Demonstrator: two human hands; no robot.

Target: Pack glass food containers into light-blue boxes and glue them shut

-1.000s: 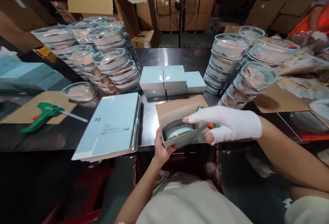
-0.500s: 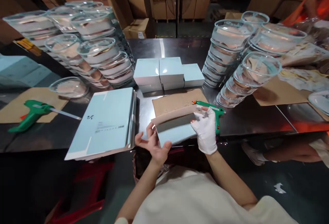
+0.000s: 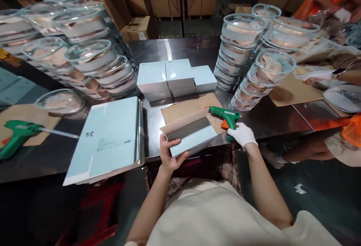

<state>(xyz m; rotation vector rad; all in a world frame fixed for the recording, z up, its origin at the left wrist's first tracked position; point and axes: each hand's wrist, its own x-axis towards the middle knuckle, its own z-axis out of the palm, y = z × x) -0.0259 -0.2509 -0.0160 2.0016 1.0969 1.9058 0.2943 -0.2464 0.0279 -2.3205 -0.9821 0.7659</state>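
Note:
A light-blue cardboard box (image 3: 194,138) with a raised brown flap is gripped at its left end by my left hand (image 3: 170,154), thumb below and fingers on top. My gloved right hand (image 3: 244,135) is closed around the handle of a green glue gun (image 3: 227,115) with an orange trigger. The gun's nozzle points left, close to the box's far right corner. Beneath them lies a brown cardboard sheet (image 3: 180,107). To the left rests a stack of flat light-blue box blanks (image 3: 109,137).
Closed light-blue boxes (image 3: 177,78) sit behind the sheet. Tall stacks of glass bowls (image 3: 87,54) rise at left, with more glass bowls (image 3: 242,43) at right. Another green glue gun (image 3: 21,133) lies far left. A co-worker's gloved hand (image 3: 318,76) is at far right.
My right hand has left the box's flap and taken hold of the glue gun's handle. My left hand has closed on the box's left end. The view has shifted right.

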